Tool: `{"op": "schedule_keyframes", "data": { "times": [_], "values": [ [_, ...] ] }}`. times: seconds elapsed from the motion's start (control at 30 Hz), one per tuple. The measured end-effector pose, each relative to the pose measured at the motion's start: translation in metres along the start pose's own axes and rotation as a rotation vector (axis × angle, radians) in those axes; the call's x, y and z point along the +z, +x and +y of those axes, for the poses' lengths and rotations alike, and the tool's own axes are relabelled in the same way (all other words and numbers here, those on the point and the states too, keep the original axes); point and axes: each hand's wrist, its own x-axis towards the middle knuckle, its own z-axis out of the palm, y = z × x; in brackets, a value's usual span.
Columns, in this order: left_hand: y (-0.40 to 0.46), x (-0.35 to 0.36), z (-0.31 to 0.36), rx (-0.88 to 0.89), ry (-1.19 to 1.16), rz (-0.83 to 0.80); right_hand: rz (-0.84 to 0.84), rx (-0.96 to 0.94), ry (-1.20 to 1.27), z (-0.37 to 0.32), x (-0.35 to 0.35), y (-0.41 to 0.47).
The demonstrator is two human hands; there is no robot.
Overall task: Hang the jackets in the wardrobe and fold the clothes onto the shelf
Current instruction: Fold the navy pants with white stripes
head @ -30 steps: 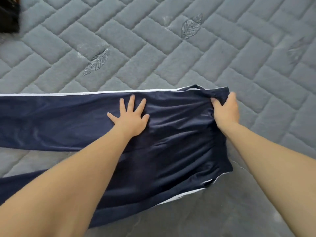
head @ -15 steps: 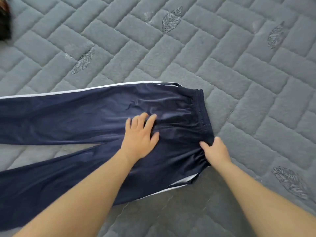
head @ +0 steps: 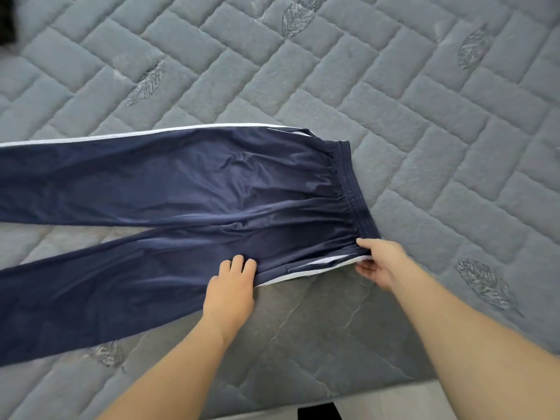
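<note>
Navy track pants (head: pixel 181 189) lie flat on the quilted bed cover (head: pixel 394 116), legs running off past my left hand (head: pixel 230 295). It grips the near side seam; my right hand (head: pixel 380 262) pinches the waistband corner. I'd lift both evenly and fold leg onto leg, seams matched.

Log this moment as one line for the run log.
step: folding | item: navy track pants flat on grey quilted bed | left hand grips near side seam | right hand pinches waistband corner
</note>
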Motion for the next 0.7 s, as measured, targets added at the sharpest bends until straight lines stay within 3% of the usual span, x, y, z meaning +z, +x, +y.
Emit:
{"op": "schedule_keyframes", "data": {
  "times": [0.17,0.23,0.33,0.4,0.47,0.57,0.63,0.7],
  "values": [
    [0.040,-0.073,-0.038,-0.191,-0.275,-0.233,0.030,-0.050,0.279,-0.037,0.024,-0.017],
    [0.068,-0.111,-0.059,-0.258,-0.344,-0.137,-0.015,-0.098,0.367,-0.064,0.044,-0.023],
    [0.111,-0.154,-0.082,-0.344,-0.503,0.185,-0.081,-0.223,0.383,-0.105,0.077,-0.029],
    [0.131,-0.158,-0.089,-0.369,-0.472,0.334,-0.091,-0.334,0.221,-0.121,0.096,-0.025],
    [0.141,-0.139,-0.096,-0.356,-0.319,0.326,-0.014,-0.444,-0.059,-0.127,0.108,-0.013],
    [0.140,-0.098,-0.105,-0.385,-0.158,0.198,0.405,-0.538,-0.746,-0.127,0.114,0.012],
    [0.142,-0.082,-0.111,-0.418,-0.189,0.237,0.542,-0.548,-0.846,-0.130,0.116,0.019],
    [0.147,-0.078,-0.119,-0.422,-0.167,0.302,0.531,-0.575,-0.807,-0.135,0.122,0.028]
  ]
}}
